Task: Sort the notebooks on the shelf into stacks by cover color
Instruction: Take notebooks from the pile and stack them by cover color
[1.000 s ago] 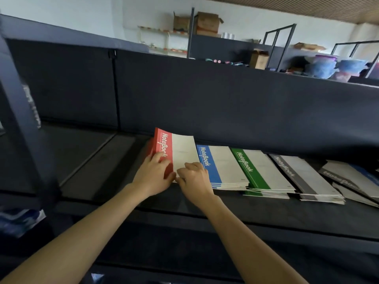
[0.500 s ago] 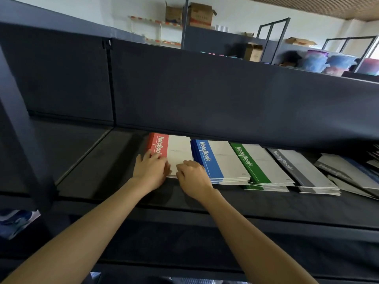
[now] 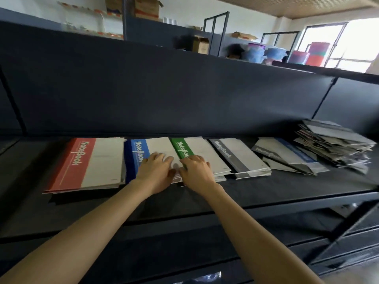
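Observation:
Four notebook stacks lie side by side on the dark shelf (image 3: 266,191): red (image 3: 82,165), blue (image 3: 137,152), green (image 3: 205,152) and grey (image 3: 240,156). My left hand (image 3: 155,171) rests on top of the blue stack, fingers spread over its white part. My right hand (image 3: 195,171) sits at the seam between the blue and green stacks, its bent fingers touching the green spine. The two thumbs nearly meet at the blue stack's near edge. Neither hand lifts a notebook.
To the right of the grey stack lie a few loose grey and blue notebooks (image 3: 287,154), then a messy unsorted pile (image 3: 336,144). The upper shelf board (image 3: 164,89) hangs low over the stacks. Boxes and plastic tubs stand in the room beyond.
Both hands left the red stack and moved right onto the blue and green stacks. The view has shifted right, and the unsorted pile has come into sight.

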The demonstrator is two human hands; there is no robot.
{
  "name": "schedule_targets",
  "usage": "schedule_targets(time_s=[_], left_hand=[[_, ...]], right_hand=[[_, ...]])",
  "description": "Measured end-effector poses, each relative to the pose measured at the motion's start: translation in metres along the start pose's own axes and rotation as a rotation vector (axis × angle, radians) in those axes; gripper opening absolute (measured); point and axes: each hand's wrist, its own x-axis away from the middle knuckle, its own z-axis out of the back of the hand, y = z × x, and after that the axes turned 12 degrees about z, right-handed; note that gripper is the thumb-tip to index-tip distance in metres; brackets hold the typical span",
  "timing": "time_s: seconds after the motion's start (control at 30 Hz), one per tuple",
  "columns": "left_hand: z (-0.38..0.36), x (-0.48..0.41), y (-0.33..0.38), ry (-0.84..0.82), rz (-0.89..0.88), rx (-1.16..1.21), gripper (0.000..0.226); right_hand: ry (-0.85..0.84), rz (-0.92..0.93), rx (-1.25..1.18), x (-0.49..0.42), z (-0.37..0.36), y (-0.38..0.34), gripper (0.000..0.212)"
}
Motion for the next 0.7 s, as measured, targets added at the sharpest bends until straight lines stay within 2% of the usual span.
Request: schedule_targets(time_s=[0.4, 0.5, 0.7], left_hand=[[-0.043, -0.064, 0.179, -0.008, -0.152, 0.084, 0.045], [-0.05, -0.077, 0.216, -0.026, -0.162, 0.062, 0.05], [-0.061, -0.093, 0.269, -0.05, -0.188, 0.05, 0.045]], right_hand=[[0.024, -0.162, 0.027, 0.025, 0.05, 0.178, 0.035], [0.009, -0.195, 0.027, 0.032, 0.059, 0.213, 0.037], [0.043, -0.251, 0.023, 0.041, 0.077, 0.273, 0.031]])
